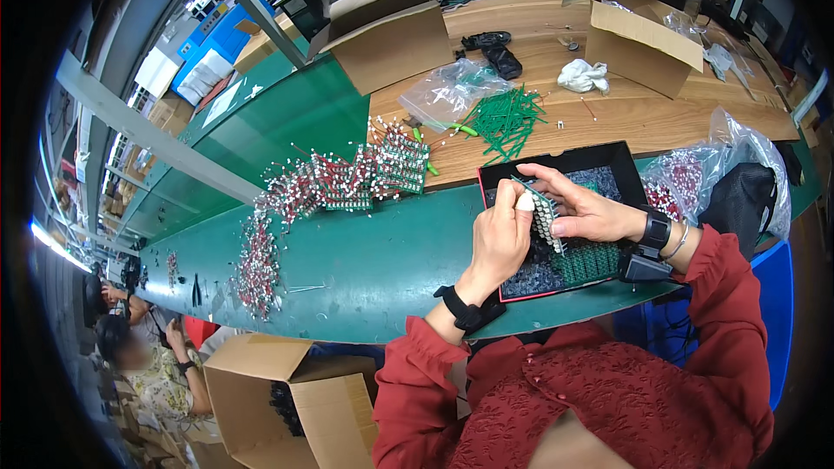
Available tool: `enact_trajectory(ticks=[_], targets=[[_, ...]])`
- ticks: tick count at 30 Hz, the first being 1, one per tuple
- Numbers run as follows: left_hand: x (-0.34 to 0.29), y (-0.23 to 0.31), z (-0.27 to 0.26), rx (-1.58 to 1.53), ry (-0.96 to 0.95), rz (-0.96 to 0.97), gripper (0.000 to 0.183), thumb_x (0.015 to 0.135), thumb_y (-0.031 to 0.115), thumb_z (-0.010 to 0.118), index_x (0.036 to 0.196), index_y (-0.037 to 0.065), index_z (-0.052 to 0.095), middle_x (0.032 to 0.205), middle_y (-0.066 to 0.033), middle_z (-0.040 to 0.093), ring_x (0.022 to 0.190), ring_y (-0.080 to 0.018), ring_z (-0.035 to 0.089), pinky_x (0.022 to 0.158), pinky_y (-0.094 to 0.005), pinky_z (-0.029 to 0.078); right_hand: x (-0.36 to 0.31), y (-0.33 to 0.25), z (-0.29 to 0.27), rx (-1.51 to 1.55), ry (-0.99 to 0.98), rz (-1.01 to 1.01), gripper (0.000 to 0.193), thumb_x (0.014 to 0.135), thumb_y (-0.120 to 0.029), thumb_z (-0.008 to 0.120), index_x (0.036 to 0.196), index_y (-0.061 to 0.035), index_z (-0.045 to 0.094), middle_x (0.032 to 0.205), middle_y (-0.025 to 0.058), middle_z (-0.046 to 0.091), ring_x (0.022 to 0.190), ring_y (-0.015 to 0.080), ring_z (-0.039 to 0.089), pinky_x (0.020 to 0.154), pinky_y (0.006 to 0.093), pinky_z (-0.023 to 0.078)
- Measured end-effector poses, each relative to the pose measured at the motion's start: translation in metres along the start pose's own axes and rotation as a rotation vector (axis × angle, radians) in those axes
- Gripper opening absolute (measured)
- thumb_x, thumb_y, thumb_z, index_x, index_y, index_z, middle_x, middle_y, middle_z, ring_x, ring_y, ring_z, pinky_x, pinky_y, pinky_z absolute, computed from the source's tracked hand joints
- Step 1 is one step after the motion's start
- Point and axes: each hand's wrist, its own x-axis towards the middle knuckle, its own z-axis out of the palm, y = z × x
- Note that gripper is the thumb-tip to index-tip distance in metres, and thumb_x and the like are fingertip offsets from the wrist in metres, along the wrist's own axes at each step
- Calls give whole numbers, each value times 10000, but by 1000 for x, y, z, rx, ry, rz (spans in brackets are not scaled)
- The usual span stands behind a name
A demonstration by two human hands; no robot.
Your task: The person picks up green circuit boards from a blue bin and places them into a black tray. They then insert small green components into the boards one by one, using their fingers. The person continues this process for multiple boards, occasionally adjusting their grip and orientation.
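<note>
A green circuit board panel with rows of pale connectors [545, 219] is tilted up between my two hands. My left hand [502, 234] is closed on its left edge, with a white cover on one fingertip. My right hand [592, 208] grips the other side, thumb on the connector face and fingers behind. Both hands are above a black box with a red rim [630, 169], which contains many small dark parts. Inside it, below my right hand, lies another green board panel [591, 265].
Wired boards [400, 165] and red-white wire leads [259, 265] lie left on the green bench. Behind are green strips [508, 122], a clear bag [452, 91], a white cloth [582, 76] and cardboard boxes [391, 48]. A bag of leads [682, 178] sits right; another person [161, 373] works far left.
</note>
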Motion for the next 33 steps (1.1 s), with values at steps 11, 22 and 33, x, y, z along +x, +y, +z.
enact_trajectory(ticks=[11,22,33], targets=[[1,8,-1,114,-44,18,90,956,141,514,975,64,472,640,-159,585,604,-379,615,506,-426,434,1,3,-4,-55,21,-93,793,923,-349,591,1518,-82,139,1320,103,432,1232,176,410,1061,333,311],[2,10,-2,60,-59,-19,131,957,194,524,935,77,471,620,-148,577,607,-388,609,507,-452,427,1,-2,-4,-25,82,-114,797,935,-411,561,1511,-46,147,1455,99,312,1322,172,337,1105,326,268],[2,13,-3,127,-112,-2,120,925,171,542,952,81,468,627,-173,593,610,-410,604,512,-486,442,2,6,-4,166,72,-89,781,939,-440,552,1508,-64,172,1380,81,402,1272,158,391,1086,321,291]])
